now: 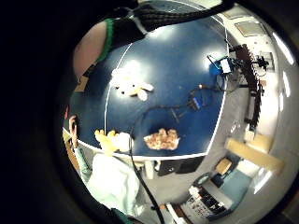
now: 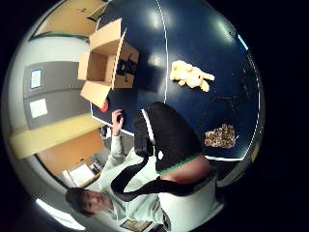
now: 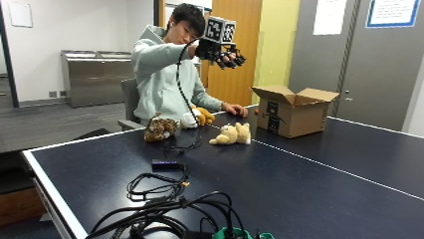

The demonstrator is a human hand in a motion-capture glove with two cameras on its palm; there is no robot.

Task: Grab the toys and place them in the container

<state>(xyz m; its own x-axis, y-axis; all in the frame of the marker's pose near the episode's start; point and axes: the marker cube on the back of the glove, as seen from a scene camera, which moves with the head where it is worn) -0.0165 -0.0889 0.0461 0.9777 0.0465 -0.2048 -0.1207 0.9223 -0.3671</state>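
My gloved right hand [image 3: 222, 54] is raised high above the table beside the person's head, fingers relaxed and pointing down, holding nothing. Well below it on the blue table [image 3: 318, 184] lie a cream teddy [image 3: 230, 134] [image 1: 131, 84] [image 2: 191, 76] and a spotted brown plush [image 3: 159, 128] [image 1: 161, 139] [image 2: 220, 136]. A yellow and white plush [image 3: 197, 117] [image 1: 112, 141] sits at the table's edge against the person. An open cardboard box [image 3: 295, 117] [image 2: 107, 65] stands upright to the right of the teddy. The bare left hand [image 3: 235, 109] rests on the table beside the box.
A tangle of black cables [image 3: 165, 199] and a small black device [image 3: 165, 163] lie on the near part of the table. A cable runs from the glove down to the table near the spotted plush. A white line [image 3: 331, 167] crosses the tabletop.
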